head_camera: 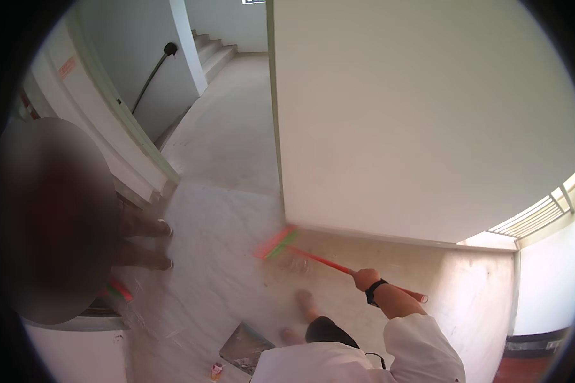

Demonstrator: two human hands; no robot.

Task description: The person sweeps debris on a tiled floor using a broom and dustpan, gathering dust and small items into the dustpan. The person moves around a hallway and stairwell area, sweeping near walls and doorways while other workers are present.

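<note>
My right hand (367, 279), with a black band on its wrist, grips the red handle (326, 263) of a broom. The broom's head (278, 242), with red and green bristles, is on the floor near the lower corner of the white wall, slightly blurred. A little dust and debris (299, 264) lies just behind the bristles. My left hand is out of view. Beside my bare feet (306, 304) is a dark dustpan (247, 348) with dusty debris in it. A small printed cup (216, 371) stands on the floor beside the dustpan.
At left another person (143, 239) stands near a doorway, largely blurred, with a second red and green broom head (120, 289) close by. A white wall (412, 119) rises ahead. Beyond the doorway are concrete stairs (215, 52) and a handrail (148, 81). White railings (536, 218) are at right.
</note>
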